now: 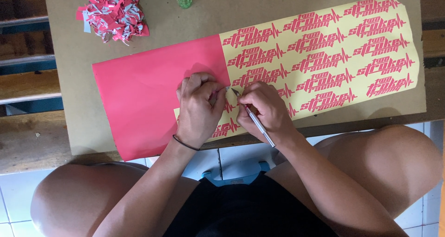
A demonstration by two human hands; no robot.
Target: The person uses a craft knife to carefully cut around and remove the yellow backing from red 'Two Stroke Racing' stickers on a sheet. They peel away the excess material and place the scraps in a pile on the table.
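Left hand [198,108] closed, pinching thin, tear-prone red vinyl sheet [143,98] at its edge; right hand [264,109] beside it gripping craft knife [254,120], weeding

Bright, even daylight (soft shadows), sharp.

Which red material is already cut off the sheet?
The crumpled red scrap pile at the board's top left; it lies apart, while the solid red area remains on the sheet.
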